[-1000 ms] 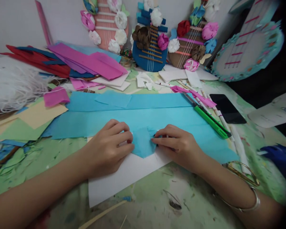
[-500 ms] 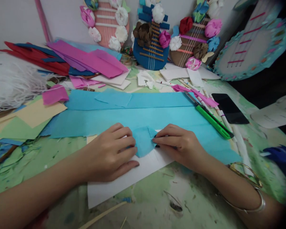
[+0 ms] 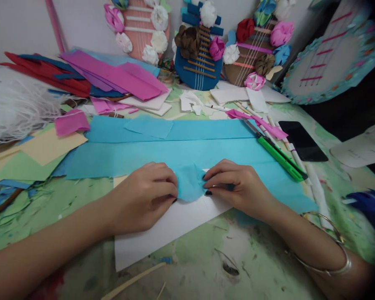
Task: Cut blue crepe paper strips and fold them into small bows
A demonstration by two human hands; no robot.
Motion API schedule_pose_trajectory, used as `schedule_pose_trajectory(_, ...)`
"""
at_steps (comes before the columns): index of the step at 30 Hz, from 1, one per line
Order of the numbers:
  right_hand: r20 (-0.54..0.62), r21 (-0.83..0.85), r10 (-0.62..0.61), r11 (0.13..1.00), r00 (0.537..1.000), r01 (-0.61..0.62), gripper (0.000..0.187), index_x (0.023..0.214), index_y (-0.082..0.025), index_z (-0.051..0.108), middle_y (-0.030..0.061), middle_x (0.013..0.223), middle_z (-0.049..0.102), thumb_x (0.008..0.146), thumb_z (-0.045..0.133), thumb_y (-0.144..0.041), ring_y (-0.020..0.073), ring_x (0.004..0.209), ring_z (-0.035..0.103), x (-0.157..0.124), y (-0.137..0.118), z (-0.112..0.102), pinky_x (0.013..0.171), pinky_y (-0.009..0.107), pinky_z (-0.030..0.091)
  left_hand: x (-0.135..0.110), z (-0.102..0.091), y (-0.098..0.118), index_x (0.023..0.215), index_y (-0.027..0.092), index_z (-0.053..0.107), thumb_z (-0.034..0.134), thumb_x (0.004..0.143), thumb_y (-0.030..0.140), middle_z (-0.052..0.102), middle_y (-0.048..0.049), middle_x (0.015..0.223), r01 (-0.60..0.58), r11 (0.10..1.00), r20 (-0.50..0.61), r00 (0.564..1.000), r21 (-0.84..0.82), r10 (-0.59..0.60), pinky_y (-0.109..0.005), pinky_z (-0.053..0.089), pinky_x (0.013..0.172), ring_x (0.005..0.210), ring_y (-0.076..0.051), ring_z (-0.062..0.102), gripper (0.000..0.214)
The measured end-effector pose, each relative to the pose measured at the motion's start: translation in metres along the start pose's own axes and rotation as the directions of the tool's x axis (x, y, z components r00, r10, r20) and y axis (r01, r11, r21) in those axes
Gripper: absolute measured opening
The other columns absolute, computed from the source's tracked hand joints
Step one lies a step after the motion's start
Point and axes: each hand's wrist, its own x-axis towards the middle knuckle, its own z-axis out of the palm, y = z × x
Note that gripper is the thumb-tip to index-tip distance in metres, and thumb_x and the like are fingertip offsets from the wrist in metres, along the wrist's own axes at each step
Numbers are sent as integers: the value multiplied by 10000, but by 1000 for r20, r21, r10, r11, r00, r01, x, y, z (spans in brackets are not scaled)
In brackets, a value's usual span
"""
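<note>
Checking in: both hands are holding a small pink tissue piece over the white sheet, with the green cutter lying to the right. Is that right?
Not quite. The head view shows the small tissue piece is light blue, not pink. The left hand and right hand do hold it over the white sheet, green cutter to the right.

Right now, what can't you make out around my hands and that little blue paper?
Head view only.
Side edges of the small blue paper: covered by the left hand and right hand.
Whether each grip pinches it or just presses: fingertips curl out of sight.
Top of the white sheet: under the hands and the blue strip.
The dark blue thing at the right edge: blurred and cut off.
</note>
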Motion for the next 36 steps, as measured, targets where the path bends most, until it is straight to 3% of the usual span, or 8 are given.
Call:
schedule_pose_trajectory(9, 8, 5, 107, 994, 994, -107, 90, 774, -206, 707, 48, 894, 640, 812, 652, -146, 186, 894, 597, 1, -1, 1, 799, 356, 474, 2, 5, 3, 769, 177, 614, 523, 826, 159, 526, -45, 948, 198, 976, -4, 980, -88, -199, -292, 454, 730, 828, -149, 539, 110)
schedule_pose_trajectory(30, 48, 30, 233, 972, 971, -235, 111, 688, -187, 638, 56, 987, 597, 785, 679, -151, 206, 956, 557, 1, -5, 4, 859, 396, 427, 1, 11, 7, 723, 159, 564, 462, 847, 170, 466, -57, 1008, 260, 960, -17, 965, -105, -263, -326, 454, 733, 779, -134, 518, 161)
schedule_pose_trajectory(36, 29, 32, 253, 967, 967, -254, 122, 663, -177, 631, 61, 973, 593, 748, 686, -109, 209, 950, 560, 2, -9, 6, 866, 412, 419, 1, 14, 7, 691, 165, 557, 489, 815, 174, 484, -60, 981, 289, 954, -31, 956, -76, -292, -329, 474, 737, 866, -172, 537, 142)
